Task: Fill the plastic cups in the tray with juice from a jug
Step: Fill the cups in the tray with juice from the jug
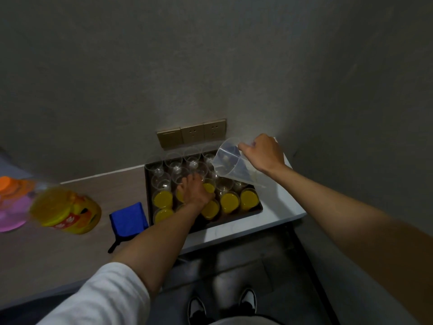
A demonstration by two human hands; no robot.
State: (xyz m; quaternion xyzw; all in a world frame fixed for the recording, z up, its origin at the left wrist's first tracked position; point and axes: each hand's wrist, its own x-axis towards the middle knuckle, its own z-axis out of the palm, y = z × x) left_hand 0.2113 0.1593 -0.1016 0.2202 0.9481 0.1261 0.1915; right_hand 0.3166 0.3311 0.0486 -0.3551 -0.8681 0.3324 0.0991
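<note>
Nearest the lens, low in the frame: a white sleeve [98,299] on the left forearm, reaching up to the left hand [195,192], fingers curled down over a plastic cup [208,186] at the middle of the dark tray [257,208] — apparently steadying it, though the exact grip stays hidden under the knuckles. Right of centre, the right hand [262,153] wrapped tight round the handle side of a clear jug [230,164], tipped steeply with spout down over the tray's right half; looks almost drained, only a thin film near the spout, no stream to be seen. Front two rows hold yellow juice [230,202]; back rows of empty cups [173,161] still clear. Best handled so: hold the steadied cup firm at its rim, keep the spout close above it, ease the tilt back once the last drops fall. Probably time for a refill from the juice bottle [66,211] at the left edge of the frame. Blue cloth [128,219] just left of the tray, ready for drips. Light cups tip easily, so no nudging of neighbours.
</note>
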